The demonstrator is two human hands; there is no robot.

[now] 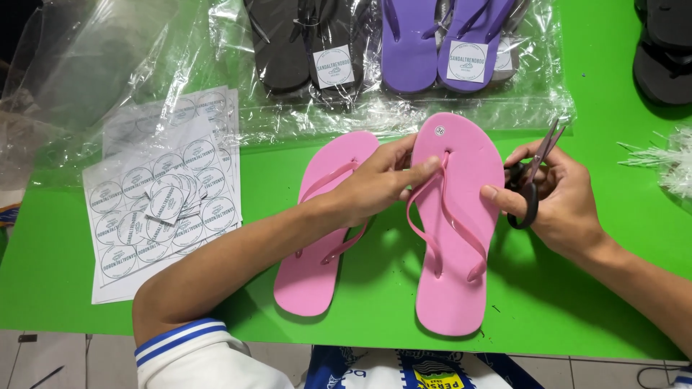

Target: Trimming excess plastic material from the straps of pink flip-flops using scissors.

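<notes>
Two pink flip-flops lie side by side on the green table. My left hand rests across the left flip-flop and its fingers touch the toe strap of the right flip-flop. My right hand is at the right edge of that flip-flop and holds black-handled scissors, blades closed and pointing up to the right. A small round size sticker sits at the toe of the right flip-flop.
Sheets of round white labels lie at the left. Clear plastic bags at the back hold black flip-flops and purple flip-flops. More dark flip-flops sit at the far right, beside a bundle of white plastic ties.
</notes>
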